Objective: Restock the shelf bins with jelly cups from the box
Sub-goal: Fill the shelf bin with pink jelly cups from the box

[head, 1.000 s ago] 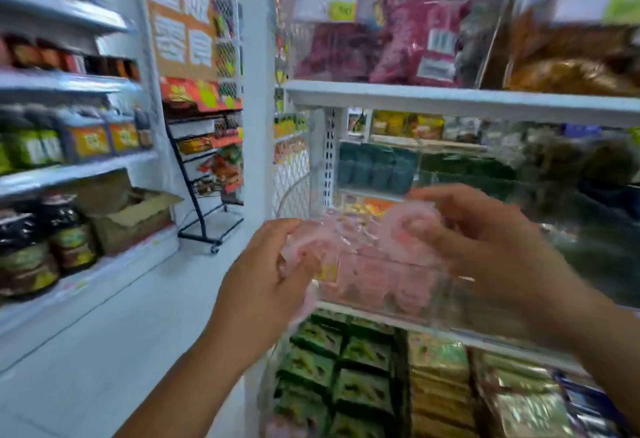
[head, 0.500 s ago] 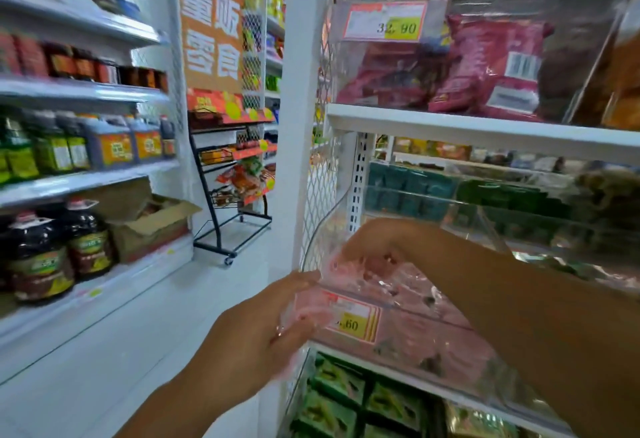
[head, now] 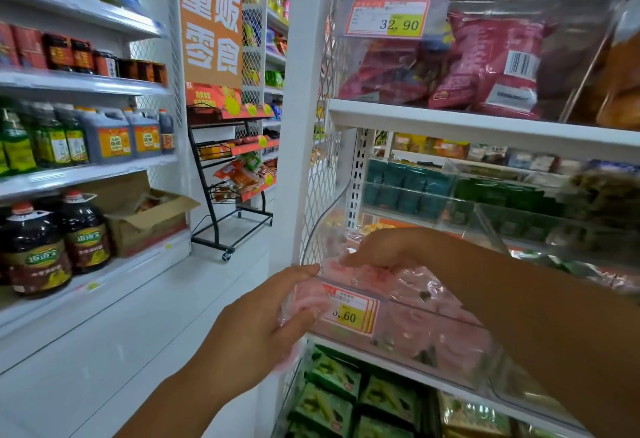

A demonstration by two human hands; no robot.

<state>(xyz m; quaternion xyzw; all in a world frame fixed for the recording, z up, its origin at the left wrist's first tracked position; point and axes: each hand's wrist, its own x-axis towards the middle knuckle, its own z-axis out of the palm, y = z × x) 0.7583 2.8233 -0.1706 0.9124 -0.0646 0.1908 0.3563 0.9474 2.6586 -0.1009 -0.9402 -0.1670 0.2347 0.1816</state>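
Note:
A clear plastic shelf bin [head: 450,320] with a yellow price tag [head: 351,313] holds several pink jelly cups [head: 415,288]. My left hand [head: 256,327] is just outside the bin's left front corner and grips a bunch of pink jelly cups [head: 304,302] against the bin's front wall. My right hand [head: 381,247] reaches over the rim into the bin's left end, fingers down on the cups lying there. Whether those fingers grip a cup is hidden. The supply box is not in view.
White shelving [head: 485,126] runs above and below the bin, with red snack bags [head: 485,63] above and green packs [head: 332,378] below. A white upright post [head: 298,126] stands left of the bin. An aisle floor [head: 121,333], a wire rack [head: 235,174] and bottle shelves [head: 69,178] lie left.
My right hand went from in front of the bin, holding cups, over the rim into its left end. My left hand stayed at the front corner with its cups. The view swung left.

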